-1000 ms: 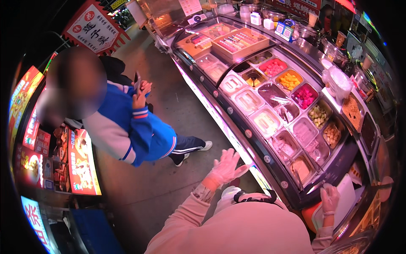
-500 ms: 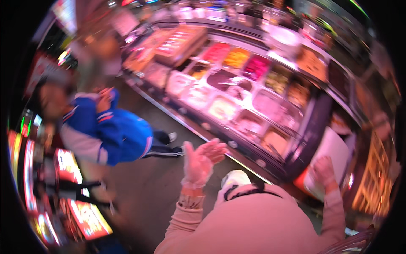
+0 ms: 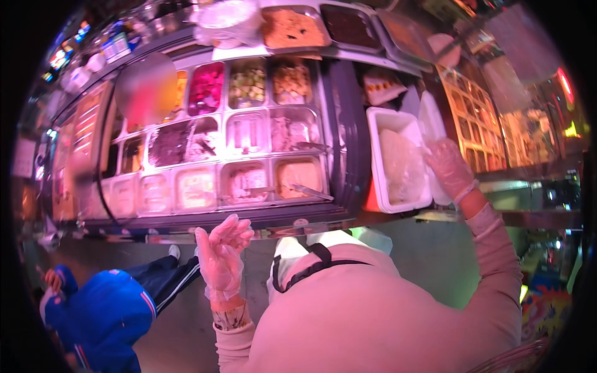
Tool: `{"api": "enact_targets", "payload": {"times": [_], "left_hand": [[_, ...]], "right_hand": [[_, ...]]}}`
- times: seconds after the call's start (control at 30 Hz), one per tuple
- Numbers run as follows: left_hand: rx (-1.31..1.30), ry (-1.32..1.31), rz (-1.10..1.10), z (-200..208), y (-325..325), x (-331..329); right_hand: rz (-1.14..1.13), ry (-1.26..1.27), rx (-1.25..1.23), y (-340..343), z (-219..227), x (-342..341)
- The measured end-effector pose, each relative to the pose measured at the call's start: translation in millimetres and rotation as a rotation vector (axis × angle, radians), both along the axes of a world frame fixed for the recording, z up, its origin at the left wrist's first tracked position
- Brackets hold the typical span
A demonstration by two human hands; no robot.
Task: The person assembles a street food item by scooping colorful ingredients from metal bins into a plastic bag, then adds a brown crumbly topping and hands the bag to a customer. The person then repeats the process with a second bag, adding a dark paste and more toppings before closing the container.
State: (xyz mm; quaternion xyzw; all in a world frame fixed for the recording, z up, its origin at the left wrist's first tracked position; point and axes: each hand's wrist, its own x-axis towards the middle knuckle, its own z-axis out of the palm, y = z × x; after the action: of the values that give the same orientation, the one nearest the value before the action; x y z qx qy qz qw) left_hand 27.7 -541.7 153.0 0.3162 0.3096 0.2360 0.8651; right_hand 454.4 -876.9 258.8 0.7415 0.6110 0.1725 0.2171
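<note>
My left hand [image 3: 222, 255], in a clear glove, is raised palm up with its fingers apart and nothing in it. It hovers just off the front edge of the food counter [image 3: 273, 231]. My right hand [image 3: 449, 166], gloved too, grips the white lid [image 3: 433, 118] of a plastic tub, holding it tilted up along the tub's right side. The white tub [image 3: 378, 155] stands uncovered at the counter's right end. Inside it lies a pale mass [image 3: 400, 165] that looks wrapped in clear plastic.
Several metal food pans sit left of the tub, among them pink cubes [image 3: 206, 88], green cubes [image 3: 247, 84] and an orange sauce [image 3: 298, 181] with a utensil. Stacked white plates [image 3: 227, 22] stand behind. A person in a blue jacket [image 3: 112, 308] is at lower left.
My right hand has lifted the lid off the tub, showing its inside. My view has turned, so the counter now runs straight across. The left hand stays spread.
</note>
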Motion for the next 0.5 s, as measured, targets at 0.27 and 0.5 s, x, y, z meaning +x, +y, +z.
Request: {"api": "enact_targets", "payload": {"times": [0.27,0.5], "left_hand": [[0.218,0.326,-0.481,26,-7,114],[0.293,0.012,-0.785,38,-49,210]], "right_hand": [[-0.549,0.554,-0.092,-38,-107,-1],[-0.731,0.584,0.070,-42,-148,27]]}}
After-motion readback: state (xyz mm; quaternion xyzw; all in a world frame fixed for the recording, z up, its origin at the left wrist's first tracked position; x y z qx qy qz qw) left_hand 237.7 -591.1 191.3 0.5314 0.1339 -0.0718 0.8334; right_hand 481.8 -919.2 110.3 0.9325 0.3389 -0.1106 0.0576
